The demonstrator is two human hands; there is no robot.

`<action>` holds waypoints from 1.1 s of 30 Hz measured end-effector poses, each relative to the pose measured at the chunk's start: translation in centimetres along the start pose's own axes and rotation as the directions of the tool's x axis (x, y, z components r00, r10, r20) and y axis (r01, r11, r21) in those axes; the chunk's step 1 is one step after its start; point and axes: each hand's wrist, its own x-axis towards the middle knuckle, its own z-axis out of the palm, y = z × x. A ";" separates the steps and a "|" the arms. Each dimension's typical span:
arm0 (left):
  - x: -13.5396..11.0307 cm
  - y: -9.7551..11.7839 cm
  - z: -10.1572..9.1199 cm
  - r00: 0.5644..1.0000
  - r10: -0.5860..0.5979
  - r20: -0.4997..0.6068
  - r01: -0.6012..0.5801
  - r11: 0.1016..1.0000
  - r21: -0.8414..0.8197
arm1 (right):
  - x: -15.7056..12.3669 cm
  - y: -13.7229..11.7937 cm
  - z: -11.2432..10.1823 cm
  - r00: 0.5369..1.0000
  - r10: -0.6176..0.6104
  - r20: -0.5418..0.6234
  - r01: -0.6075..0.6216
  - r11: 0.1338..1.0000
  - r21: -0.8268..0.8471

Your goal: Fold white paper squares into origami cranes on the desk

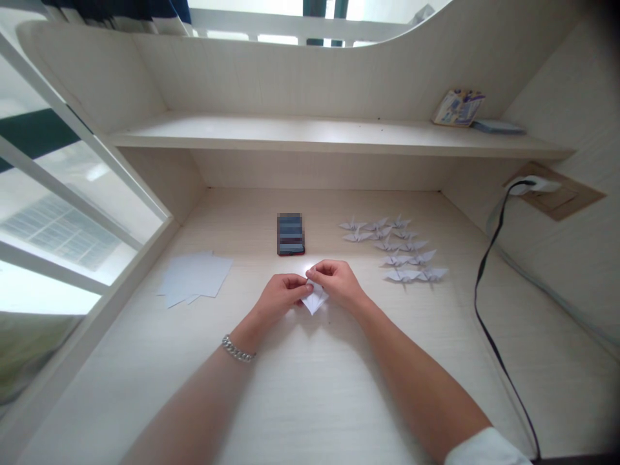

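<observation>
The folded white paper [314, 302] sits between the left hand [281, 294] at its nine o'clock and the right hand [338, 279] at its two o'clock, both pinching it with thumb and fingers, its pointed end toward six o'clock.

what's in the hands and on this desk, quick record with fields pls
left hand: pinches folded white paper; silver chain bracelet at the wrist
right hand: pinches the same paper
left side: loose white paper sheets, overlapping
beyond hands: smartphone, screen blurred
right side: white origami cranes, grouped
far right: black cable, up to a wall socket
</observation>
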 end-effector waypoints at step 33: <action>0.4 -0.8 0.4 0.974 0.123 -0.189 -0.155 0.974 -0.164 | 0.3 1.6 1.3 0.992 0.074 -0.099 -0.046 0.964 0.262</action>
